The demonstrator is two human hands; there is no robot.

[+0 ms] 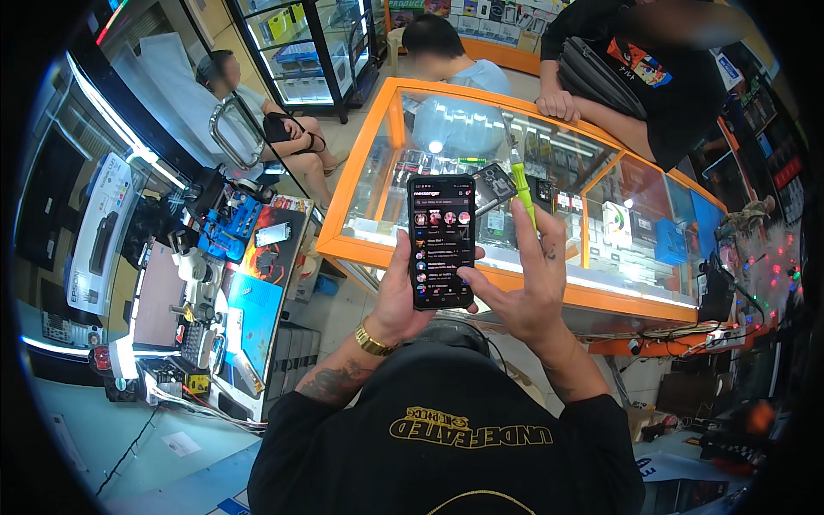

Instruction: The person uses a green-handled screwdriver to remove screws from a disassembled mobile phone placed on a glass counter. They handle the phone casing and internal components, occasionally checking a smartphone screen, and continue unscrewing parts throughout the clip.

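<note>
Upright over the glass counter is a dark smartphone [443, 245], its lit screen showing a list of chats with round pictures. My left hand [396, 296], with a gold watch at the wrist, grips it from the left and beneath, fingertips showing at its right edge. The thumb of my right hand [528, 287] touches the screen's lower right side, while the other fingers stretch upward, apart. Just beyond them is a green-handled screwdriver-like tool [521, 182]; its lower end meets the fingers, and I cannot make out whether they touch it. Behind the phone lies a dark phone-shaped part [493, 185].
An orange-framed glass display counter [378, 129] stands ahead, with a person leaning on its far right edge. Two more people sit beyond it. At left, a workbench holds a microscope [190, 266], a blue mat [253, 300] and another phone [273, 233]. A printer [99, 232] stands farther left.
</note>
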